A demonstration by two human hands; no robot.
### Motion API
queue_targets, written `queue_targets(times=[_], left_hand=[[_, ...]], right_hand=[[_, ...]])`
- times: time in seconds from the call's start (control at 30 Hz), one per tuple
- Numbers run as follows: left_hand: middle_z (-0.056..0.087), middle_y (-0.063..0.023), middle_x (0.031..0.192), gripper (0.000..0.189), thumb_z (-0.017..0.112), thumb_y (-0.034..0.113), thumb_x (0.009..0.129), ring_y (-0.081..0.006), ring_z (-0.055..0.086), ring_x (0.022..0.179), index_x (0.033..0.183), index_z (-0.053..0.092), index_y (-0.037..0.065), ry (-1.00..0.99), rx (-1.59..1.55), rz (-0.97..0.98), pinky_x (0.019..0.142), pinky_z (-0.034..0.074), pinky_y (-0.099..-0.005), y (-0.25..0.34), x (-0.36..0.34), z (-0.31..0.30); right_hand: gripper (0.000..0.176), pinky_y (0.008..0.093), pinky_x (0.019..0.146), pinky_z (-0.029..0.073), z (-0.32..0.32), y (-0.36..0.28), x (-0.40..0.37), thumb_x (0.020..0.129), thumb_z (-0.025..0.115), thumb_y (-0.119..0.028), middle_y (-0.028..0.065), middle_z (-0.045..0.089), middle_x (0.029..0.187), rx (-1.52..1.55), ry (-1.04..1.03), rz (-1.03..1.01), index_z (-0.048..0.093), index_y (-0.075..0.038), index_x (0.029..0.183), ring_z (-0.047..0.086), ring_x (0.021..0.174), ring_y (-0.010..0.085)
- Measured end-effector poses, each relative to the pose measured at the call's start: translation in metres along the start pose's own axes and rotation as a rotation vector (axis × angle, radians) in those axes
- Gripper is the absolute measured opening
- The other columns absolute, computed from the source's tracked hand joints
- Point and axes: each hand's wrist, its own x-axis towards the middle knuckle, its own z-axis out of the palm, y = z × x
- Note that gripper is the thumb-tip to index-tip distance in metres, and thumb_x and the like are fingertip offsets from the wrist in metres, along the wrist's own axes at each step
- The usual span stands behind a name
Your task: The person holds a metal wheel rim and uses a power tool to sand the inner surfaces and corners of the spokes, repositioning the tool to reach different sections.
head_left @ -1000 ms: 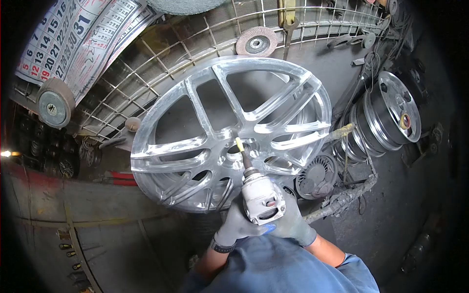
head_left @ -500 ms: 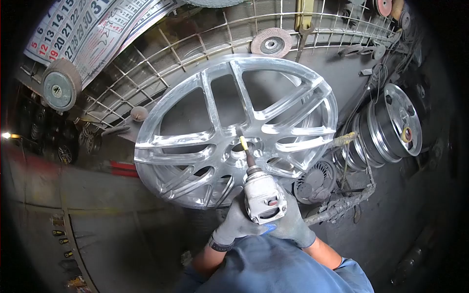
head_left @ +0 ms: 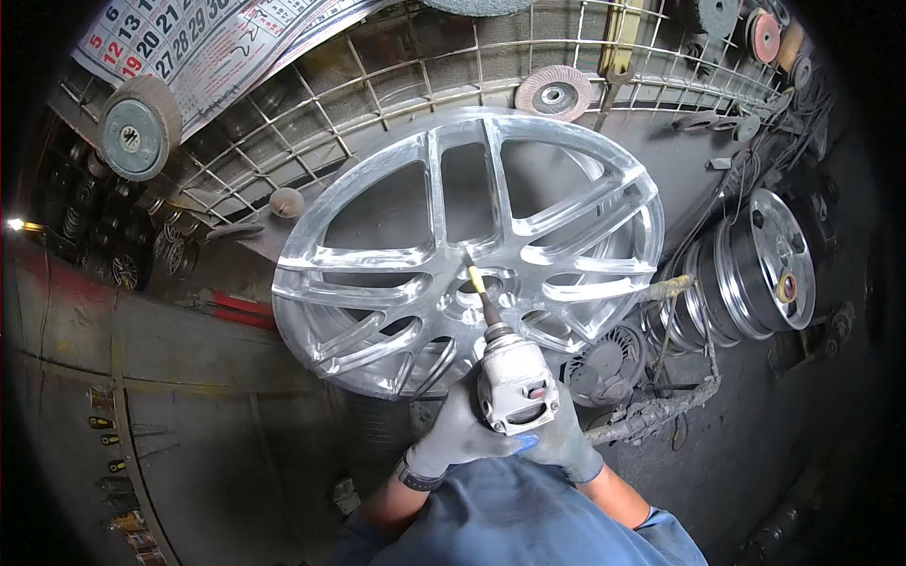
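Observation:
A bare-metal alloy wheel (head_left: pixel 510 253) with paired spokes lies face up ahead of me. Both hands, in grey gloves, hold a white-grey die grinder (head_left: pixel 514 382) in front of my chest. My left hand (head_left: pixel 451 429) wraps its left side, and my right hand (head_left: pixel 572 436) closes round the right; most of the fingers are hidden under the body. The grinder's long shaft, with a yellow band (head_left: pixel 476 279), reaches over the centre bore. Its tip overlaps the hub face just above the bore, at the foot of the upper spokes.
Behind the wheel stands a wire grid (head_left: pixel 425 90) with a flap disc (head_left: pixel 554 94) on it. An abrasive wheel (head_left: pixel 139 127) hangs at left below a calendar (head_left: pixel 203 52). Polished rims (head_left: pixel 779 259) stand at right, near a dusty bar frame (head_left: pixel 661 415) and a dark wheel cover (head_left: pixel 609 363).
The view has shifted slightly, so the wheel and background sit a little further right. Grinder and hands keep nearly the same place over the hub, the grip unchanged.

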Motion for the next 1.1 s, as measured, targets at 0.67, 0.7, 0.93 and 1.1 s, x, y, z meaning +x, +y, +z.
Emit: queue_targets(times=[0.67, 0.7, 0.93, 1.1], left_hand=[[0.054, -0.0117, 0.129, 0.096, 0.091, 0.025, 0.057, -0.0217, 0.054, 0.119, 0.135, 0.040, 0.000, 0.039, -0.259, -0.144, 0.102, 0.043, -0.0367, -0.009, -0.004, 0.006], [0.054, -0.0116, 0.128, 0.096, 0.090, 0.025, 0.057, -0.0217, 0.054, 0.119, 0.135, 0.040, 0.000, 0.030, -0.166, -0.103, 0.102, 0.043, -0.0364, -0.003, -0.003, 0.003], [0.058, -0.0118, 0.123, 0.088, 0.087, 0.027, 0.063, -0.0202, 0.056, 0.113, 0.132, 0.043, -0.004, 0.039, -0.166, -0.115, 0.098, 0.045, -0.0347, 0.015, -0.010, 0.001], [0.058, -0.0126, 0.120, 0.088, 0.089, 0.027, 0.059, -0.0208, 0.058, 0.112, 0.129, 0.046, -0.004, 0.064, -0.002, -0.046, 0.097, 0.046, -0.0353, 0.016, -0.012, 0.000]], right_hand=[[0.065, 0.0388, 0.094, 0.048, 0.002, 0.001, 0.002, 0.072, 0.075, -0.038, 0.0159, 0.060, 0.121, 0.039, 0.021, 0.080, 0.056, -0.005, 0.124, 0.060, 0.109, 0.0330], [0.064, 0.0386, 0.094, 0.048, 0.002, 0.003, 0.002, 0.072, 0.077, -0.035, 0.0157, 0.060, 0.121, 0.017, 0.017, 0.050, 0.056, -0.005, 0.124, 0.060, 0.109, 0.0321], [0.068, 0.0391, 0.095, 0.047, 0.008, 0.007, -0.003, 0.071, 0.080, -0.030, 0.0174, 0.057, 0.125, 0.109, -0.060, 0.037, 0.053, -0.002, 0.127, 0.058, 0.112, 0.0309], [0.059, 0.0376, 0.092, 0.048, 0.008, 0.007, 0.003, 0.069, 0.081, -0.025, 0.0135, 0.063, 0.115, 0.059, 0.064, -0.223, 0.060, -0.004, 0.119, 0.062, 0.104, 0.0289]])
